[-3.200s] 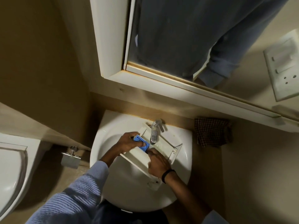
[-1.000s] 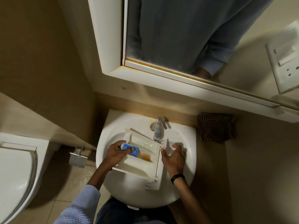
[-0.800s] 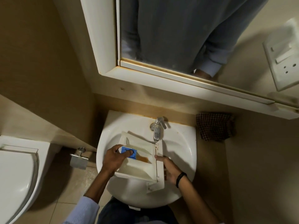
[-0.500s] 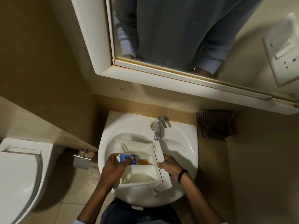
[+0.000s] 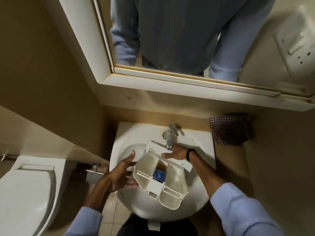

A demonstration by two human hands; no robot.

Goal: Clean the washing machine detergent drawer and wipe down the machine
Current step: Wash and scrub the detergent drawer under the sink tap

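Gripping compartmented white plastic drawer [image 5: 175, 178]: right hand [image 5: 178, 153] | left hand [image 5: 117, 178] splayed | round sink [image 5: 136, 133]

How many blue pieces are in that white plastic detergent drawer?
1. The square blue plastic insert sits in the middle channel of the white plastic detergent drawer; its underside is hidden.

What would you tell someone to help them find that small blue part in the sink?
Find the white washbasin below the mirror. A cream detergent drawer stretches across its bowl. The blue insert sits in the drawer's middle channel, the only blue piece among cream plastic walls.
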